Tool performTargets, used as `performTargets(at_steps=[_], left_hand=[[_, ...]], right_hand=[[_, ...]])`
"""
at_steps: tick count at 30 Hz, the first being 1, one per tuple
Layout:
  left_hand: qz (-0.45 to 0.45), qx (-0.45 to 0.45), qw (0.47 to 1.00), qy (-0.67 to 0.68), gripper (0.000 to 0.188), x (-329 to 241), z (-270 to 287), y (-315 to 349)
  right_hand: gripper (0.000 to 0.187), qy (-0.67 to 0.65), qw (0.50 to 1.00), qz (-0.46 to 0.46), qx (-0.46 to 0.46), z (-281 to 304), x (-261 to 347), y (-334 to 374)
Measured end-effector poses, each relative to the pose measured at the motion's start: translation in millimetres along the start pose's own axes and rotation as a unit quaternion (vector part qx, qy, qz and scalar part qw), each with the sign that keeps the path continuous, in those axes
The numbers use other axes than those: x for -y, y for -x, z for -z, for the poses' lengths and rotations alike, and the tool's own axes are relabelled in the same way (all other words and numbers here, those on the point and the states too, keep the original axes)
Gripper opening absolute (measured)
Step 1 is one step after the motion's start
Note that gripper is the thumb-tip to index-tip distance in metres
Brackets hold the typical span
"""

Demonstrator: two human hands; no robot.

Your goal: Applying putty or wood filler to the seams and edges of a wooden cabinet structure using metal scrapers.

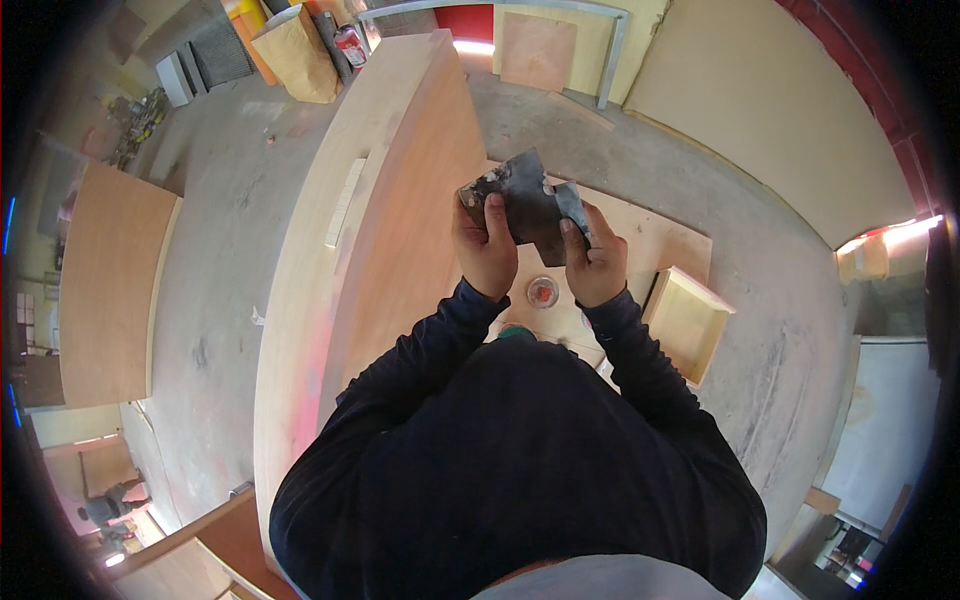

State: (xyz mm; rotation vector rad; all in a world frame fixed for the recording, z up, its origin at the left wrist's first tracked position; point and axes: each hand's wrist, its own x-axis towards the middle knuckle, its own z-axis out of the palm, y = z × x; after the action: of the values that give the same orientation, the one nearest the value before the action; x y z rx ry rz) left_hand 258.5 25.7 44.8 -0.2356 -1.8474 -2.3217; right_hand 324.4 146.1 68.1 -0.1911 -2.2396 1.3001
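My left hand (487, 250) grips a flat dark grey scraper plate (527, 200), thumb on top, its left edge crusted with pale, patchy residue. A smaller grey scraper blade (570, 203) is pinched between the thumb and fingers of my right hand (598, 258). The two pieces meet or overlap between my hands; whether they touch I cannot tell. Below them, a round tub (543, 292) with reddish-orange stuff inside sits on a wooden board (655, 235).
A tall curved wooden panel (415, 150) stands close on my left. An open wooden drawer (690, 325) lies at the right. Farther off are a large beige board (760, 110), a paper sack (300, 55), a fire extinguisher (350, 45) and another wooden panel (115, 285). Another person (110, 500) is far left.
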Motion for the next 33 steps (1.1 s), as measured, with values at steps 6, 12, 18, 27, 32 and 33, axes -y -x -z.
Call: performTargets(at_steps=[6, 12, 18, 27, 32, 33], left_hand=[[-0.071, 0.009, 0.997, -0.031, 0.01, -1, -3, 1], [-0.053, -0.037, 0.998, 0.02, 0.012, -3, 5, -13], [-0.032, 0.01, 0.999, 0.033, 0.015, 5, 4, -4], [-0.092, 0.181, 0.965, -0.166, 0.017, 20, 61, 11], [-0.118, 0.106, 0.963, -0.216, 0.02, 43, 111, 8], [-0.095, 0.087, 0.976, -0.177, 0.022, 48, 119, 8]], right_hand=[[0.019, 0.126, 0.973, 0.043, 0.189, 29, -21, -5], [0.02, -0.055, 0.988, -0.075, 0.125, 45, -84, 10], [0.027, -0.299, 0.94, -0.166, 0.021, 23, -115, 30], [0.027, -0.248, 0.963, -0.106, 0.008, 14, -76, 6], [0.025, -0.582, 0.78, -0.149, 0.175, 22, -23, -21], [0.025, -0.58, 0.787, -0.144, 0.153, 30, -18, -27]])
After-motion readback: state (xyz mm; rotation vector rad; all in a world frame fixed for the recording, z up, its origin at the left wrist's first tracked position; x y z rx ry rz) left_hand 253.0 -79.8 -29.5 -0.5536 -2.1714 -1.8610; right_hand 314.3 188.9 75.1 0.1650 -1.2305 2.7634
